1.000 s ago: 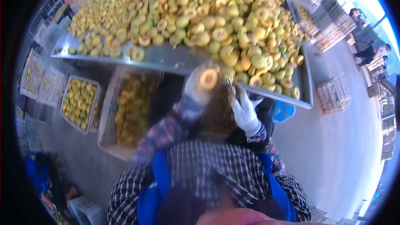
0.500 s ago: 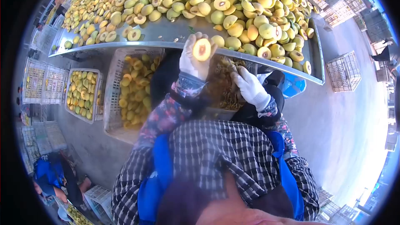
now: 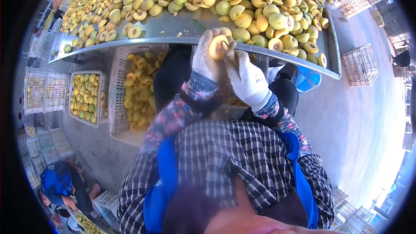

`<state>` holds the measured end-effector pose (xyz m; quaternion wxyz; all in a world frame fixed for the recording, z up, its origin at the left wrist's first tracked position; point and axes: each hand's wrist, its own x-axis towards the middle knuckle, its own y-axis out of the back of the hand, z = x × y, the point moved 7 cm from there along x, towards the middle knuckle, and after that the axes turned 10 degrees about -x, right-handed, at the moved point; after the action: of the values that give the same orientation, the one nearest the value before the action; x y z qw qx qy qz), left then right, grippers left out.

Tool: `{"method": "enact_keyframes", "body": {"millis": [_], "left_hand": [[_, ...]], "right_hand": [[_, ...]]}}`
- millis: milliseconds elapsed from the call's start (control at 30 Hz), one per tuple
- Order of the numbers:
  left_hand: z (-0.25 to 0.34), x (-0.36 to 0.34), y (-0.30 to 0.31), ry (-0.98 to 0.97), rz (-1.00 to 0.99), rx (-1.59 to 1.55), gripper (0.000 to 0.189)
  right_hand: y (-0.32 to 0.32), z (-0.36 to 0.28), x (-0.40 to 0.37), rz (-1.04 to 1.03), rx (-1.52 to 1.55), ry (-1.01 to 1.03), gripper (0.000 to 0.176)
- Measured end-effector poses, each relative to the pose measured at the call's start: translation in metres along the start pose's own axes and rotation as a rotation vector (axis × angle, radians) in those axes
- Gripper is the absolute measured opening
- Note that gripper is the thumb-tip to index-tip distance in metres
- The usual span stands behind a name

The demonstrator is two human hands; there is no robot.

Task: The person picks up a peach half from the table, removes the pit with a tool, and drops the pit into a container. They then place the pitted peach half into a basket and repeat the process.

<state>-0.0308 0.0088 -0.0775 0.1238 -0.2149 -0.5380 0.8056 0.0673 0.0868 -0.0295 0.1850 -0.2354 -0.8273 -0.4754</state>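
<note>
Gloved in white, my left hand (image 3: 206,58) holds a halved yellow peach (image 3: 215,48) just in front of the metal table's edge, cut face turned up and to the right. My right hand (image 3: 249,80), also gloved, is closed and meets the peach from the right. A thin tool seems to stick out of its fingers into the peach's centre; its exact kind is hidden by the glove. Below the hands, partly covered by them, a crate of brownish scraps (image 3: 236,101) sits between my legs.
The metal table (image 3: 182,28) bears a large heap of halved peaches (image 3: 260,4). A crate (image 3: 113,117) of peach halves stands left of my legs, with another filled crate (image 3: 100,119) beyond. A blue container (image 3: 308,79) is at right. Another person (image 3: 65,182) is at lower left.
My right hand has come up and left from above the scrap crate to the peach. The left hand has shifted slightly right, and the peach has tilted toward the right hand.
</note>
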Motion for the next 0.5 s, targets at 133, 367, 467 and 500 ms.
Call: {"method": "enact_keyframes", "body": {"millis": [133, 367, 467, 500], "left_hand": [[-0.002, -0.001, 0.0, -0.071, -0.016, 0.057, 0.034], [0.005, -0.008, -0.003, 0.026, -0.042, 0.192, 0.034], [0.013, -0.007, -0.008, 0.002, -0.116, 0.479, 0.039], [0.009, -0.007, -0.005, 0.148, -0.026, 0.385, 0.042]], "right_hand": [[-0.007, -0.01, -0.004, 0.058, -0.019, 0.053, 0.028], [-0.009, -0.008, -0.005, -0.194, -0.021, 0.072, 0.031], [-0.012, 0.001, -0.012, -0.316, 0.043, 0.05, 0.039], [-0.008, 0.001, -0.013, -0.262, 0.035, 0.134, 0.041]]}}
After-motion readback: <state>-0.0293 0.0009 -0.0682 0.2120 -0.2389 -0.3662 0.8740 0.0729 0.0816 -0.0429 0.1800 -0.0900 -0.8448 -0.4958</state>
